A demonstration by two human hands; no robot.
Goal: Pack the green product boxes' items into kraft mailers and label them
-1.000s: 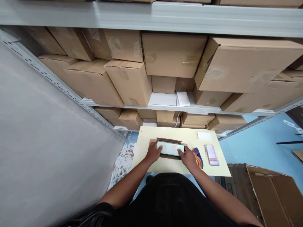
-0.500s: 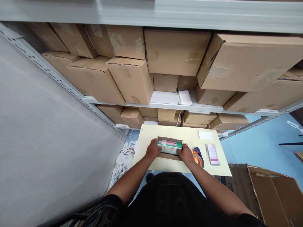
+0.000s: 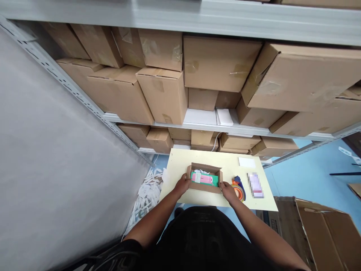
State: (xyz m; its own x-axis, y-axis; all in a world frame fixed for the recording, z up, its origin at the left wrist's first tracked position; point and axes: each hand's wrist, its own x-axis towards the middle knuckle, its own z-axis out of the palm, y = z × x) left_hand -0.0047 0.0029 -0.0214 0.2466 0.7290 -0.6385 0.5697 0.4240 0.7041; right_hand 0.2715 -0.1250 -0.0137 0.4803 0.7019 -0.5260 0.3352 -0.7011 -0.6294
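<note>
A small open cardboard box (image 3: 208, 189) sits on the pale yellow table with its top flaps up. Inside it lies a green and pink product box (image 3: 203, 178), its printed face upward, with some white paper at its back edge. My left hand (image 3: 182, 184) grips the left end of the cardboard box. At the opposite end, my right hand (image 3: 227, 190) holds the right side, fingers partly hidden by the wall. Just right of that hand is a tape dispenser (image 3: 239, 188) in blue and orange.
The yellow table (image 3: 175, 162) also bears a white card (image 3: 246, 162) and a blurred purple-white packet (image 3: 255, 185). Shelves packed with cartons (image 3: 221, 62) rise behind it. Paper scraps (image 3: 145, 195) lie on the floor at left; a big open carton (image 3: 327, 233) stands at lower right.
The green and pink product box has gone down into the cardboard box and lies face up. Both hands have shifted from it to the cardboard box's ends.
</note>
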